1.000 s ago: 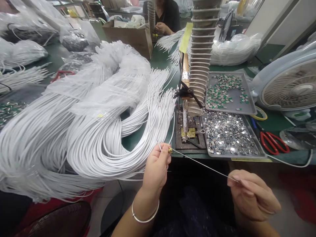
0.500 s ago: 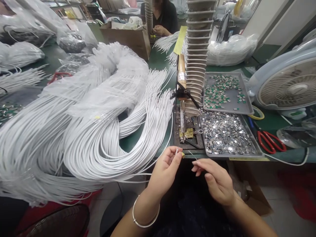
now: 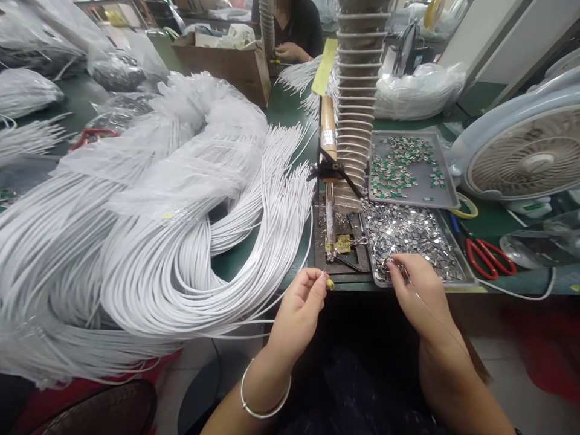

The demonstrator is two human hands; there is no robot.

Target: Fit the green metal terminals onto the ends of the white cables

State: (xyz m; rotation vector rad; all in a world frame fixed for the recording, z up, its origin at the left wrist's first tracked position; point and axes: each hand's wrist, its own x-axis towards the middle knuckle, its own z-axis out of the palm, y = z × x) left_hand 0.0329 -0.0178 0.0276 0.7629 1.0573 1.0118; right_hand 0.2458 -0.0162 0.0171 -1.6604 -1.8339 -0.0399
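From where I stand, the person's left hand [image 3: 296, 311] pinches, between thumb and forefinger, a small yellow piece [image 3: 330, 283], with a pale tip showing just beside it. It is near the front edge of the green worktable [image 3: 233, 266], and a thin silver bracelet [image 3: 267, 417] circles that wrist.

The right hand [image 3: 421, 296] is over the near side of a grey shallow tray [image 3: 463, 258] full of small shiny silver metal pieces [image 3: 408, 232]. Its thumb and forefinger are drawn together, and a thin pale wire [image 3: 425, 304], gripped in the fingers, trails back along the forearm. I cannot tell whether the fingertips hold a metal piece too.

Between the hands and farther back, a soldering iron with a wooden handle [image 3: 328, 124] points down beside a ribbed grey hose [image 3: 356, 109]. Behind the full tray is a second grey tray [image 3: 419, 181] with scattered green-and-silver pieces [image 3: 399, 169]. A red-handled cutting tool [image 3: 487, 254] lies to the right, near a pale blue-and-white fan [image 3: 537, 162].

Left of the hands sprawls a big looped bundle of white cables [image 3: 181, 290], partly wrapped in clear plastic [image 3: 194, 145]. Across the table a co-worker in a dark top [image 3: 306, 30] sits by a brown cardboard box [image 3: 240, 69].
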